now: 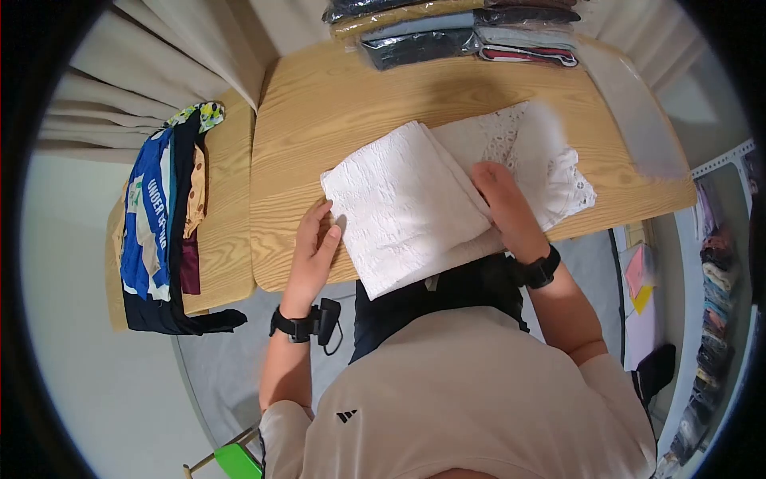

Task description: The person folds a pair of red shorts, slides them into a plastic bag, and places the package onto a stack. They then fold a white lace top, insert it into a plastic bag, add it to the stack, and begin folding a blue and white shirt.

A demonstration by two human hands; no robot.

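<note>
Both arms reached forward from the chest [471, 375], bent at the elbows. The left arm [286, 371] ran toward 12 o'clock, its wrist [299, 303] nearly in line with the forearm. The left hand [313, 239] was partly open, its thumb [331, 239] apart from the gently curved fingers [321, 211], both angled toward 1 o'clock.

The right arm [568, 319] slanted inward toward 11 o'clock. The right hand [501, 191] lay farther forward than the left, between 2 and 3 o'clock from it, and well apart. The back of that hand faced partly up, its fingers bent, but their tips could not be made out clearly.
</note>
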